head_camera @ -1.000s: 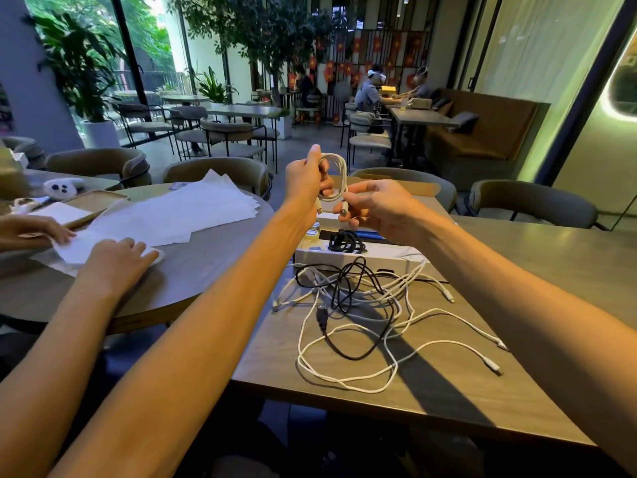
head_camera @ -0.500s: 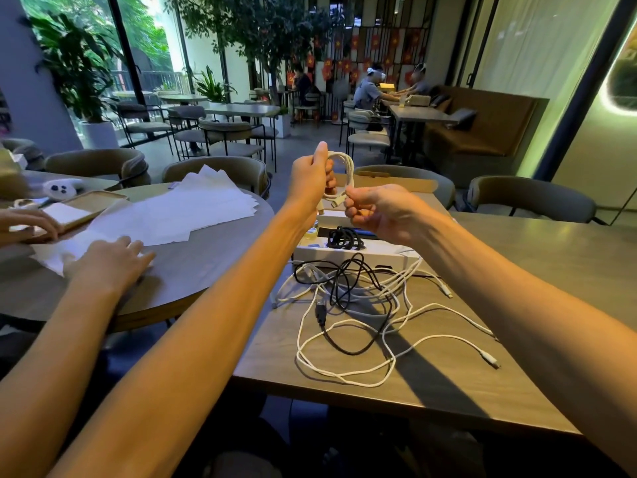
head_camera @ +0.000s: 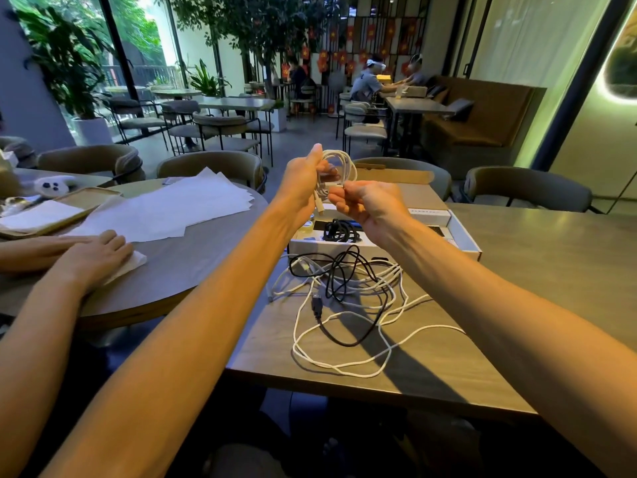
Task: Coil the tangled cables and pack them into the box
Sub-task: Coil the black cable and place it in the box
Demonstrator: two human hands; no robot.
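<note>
- Coiling is the step in hand, head view: left hand [head_camera: 303,181] grips a white coil [head_camera: 341,163] above the box [head_camera: 462,232], right hand [head_camera: 365,205] pinches a strand of it
- Next move, I judge: secure the loose end, then lower the coil into the box beside the black cable [head_camera: 339,231]
- Tangle [head_camera: 344,305] lies on the table [head_camera: 517,270] just before the box, loops near the front edge; bare tabletop to the right

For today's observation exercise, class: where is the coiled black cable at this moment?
In the head view, the coiled black cable lies inside the white box, toward its left end, just behind the tangled cables.
</note>
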